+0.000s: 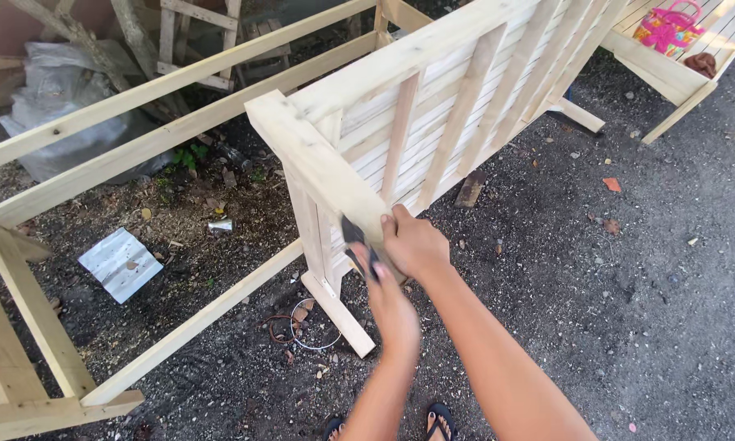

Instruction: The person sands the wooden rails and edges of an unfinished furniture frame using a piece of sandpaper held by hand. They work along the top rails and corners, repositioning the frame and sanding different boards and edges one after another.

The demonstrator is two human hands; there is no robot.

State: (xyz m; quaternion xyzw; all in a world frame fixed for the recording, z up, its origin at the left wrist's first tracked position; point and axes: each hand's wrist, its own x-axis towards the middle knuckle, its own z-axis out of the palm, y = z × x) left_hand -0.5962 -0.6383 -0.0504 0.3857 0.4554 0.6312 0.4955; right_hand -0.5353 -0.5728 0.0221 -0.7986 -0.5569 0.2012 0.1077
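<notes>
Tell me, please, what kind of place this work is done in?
Probably an outdoor woodworking yard. Unpainted slatted wooden frames stand on dark gravel ground, with sawdust and scraps about, and more bare timber frames lie beside them.

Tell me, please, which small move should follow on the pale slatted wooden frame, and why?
Probably slide the dark pad in the left hand up the sloping top board: it sits at the board's lower end, which the right hand grips.
</notes>
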